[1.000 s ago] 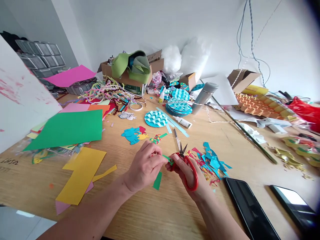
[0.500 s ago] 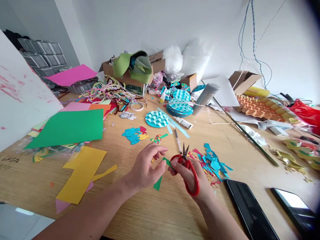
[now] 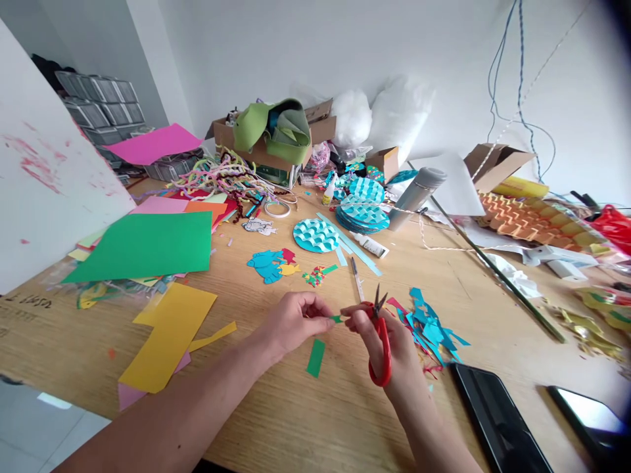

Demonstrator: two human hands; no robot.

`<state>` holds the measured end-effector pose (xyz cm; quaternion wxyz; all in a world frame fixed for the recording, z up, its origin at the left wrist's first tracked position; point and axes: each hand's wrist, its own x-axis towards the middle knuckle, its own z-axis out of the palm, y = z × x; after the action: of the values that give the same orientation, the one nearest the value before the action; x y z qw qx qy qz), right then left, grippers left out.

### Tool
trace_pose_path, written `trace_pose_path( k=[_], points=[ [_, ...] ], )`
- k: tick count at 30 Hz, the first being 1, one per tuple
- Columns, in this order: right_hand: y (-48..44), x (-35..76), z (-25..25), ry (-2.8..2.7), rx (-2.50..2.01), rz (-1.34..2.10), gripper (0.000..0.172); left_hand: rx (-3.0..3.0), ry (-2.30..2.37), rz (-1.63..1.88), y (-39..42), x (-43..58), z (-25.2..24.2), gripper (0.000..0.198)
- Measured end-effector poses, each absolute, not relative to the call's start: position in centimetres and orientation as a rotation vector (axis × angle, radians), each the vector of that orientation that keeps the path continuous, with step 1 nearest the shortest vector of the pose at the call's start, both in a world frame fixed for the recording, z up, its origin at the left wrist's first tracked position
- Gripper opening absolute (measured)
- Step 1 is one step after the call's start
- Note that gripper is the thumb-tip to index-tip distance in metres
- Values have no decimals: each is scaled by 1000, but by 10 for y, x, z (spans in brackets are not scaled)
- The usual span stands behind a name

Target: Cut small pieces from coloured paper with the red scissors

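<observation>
Between thumb and fingers my left hand (image 3: 300,322) pinches a small green paper piece (image 3: 336,319). My right hand (image 3: 389,341) has red-handled scissors (image 3: 382,355) hooked in it, blades pointing away and slightly apart. Its thumb and fingertip are close to the right end of the green piece; whether they touch it I cannot tell. Below my left fingers a green paper strip (image 3: 316,358) lies on the table. Beyond my hands are a pile of tiny coloured paper bits (image 3: 315,274), blue paper fish (image 3: 267,265), a yellow paper fish (image 3: 289,269) and a pen (image 3: 357,279).
Blue and red paper scraps (image 3: 428,323) and a black phone (image 3: 497,414) lie on the right. Yellow paper (image 3: 172,335) and a green sheet (image 3: 158,243) are on the left. Farther back are a wavy blue disc (image 3: 315,235), a glue bottle (image 3: 369,245) and a grey flask (image 3: 418,197).
My left fingers have closed on the small green piece near my right fingertips. The view has shifted slightly, so things on the table appear farther right.
</observation>
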<state>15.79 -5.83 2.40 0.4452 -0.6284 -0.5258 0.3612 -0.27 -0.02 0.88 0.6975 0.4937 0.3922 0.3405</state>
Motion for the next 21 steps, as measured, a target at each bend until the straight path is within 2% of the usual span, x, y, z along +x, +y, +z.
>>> trace_pose_path(
  k=[2, 5, 9, 21],
  points=[
    [-60, 159, 23, -1315, -1554, 813, 46, 943, 864, 817, 2, -3, 10, 18],
    [-62, 159, 19, -1414, -1535, 995, 54, 720, 813, 856, 5, -4, 11, 25],
    [-63, 155, 10, -1552, -1613, 1242, 52, 606, 767, 845, 5, -5, 12, 28],
    [-63, 154, 5, -1470, -1568, 1339, 45, 725, 768, 765, -1, -3, 12, 25]
  ],
)
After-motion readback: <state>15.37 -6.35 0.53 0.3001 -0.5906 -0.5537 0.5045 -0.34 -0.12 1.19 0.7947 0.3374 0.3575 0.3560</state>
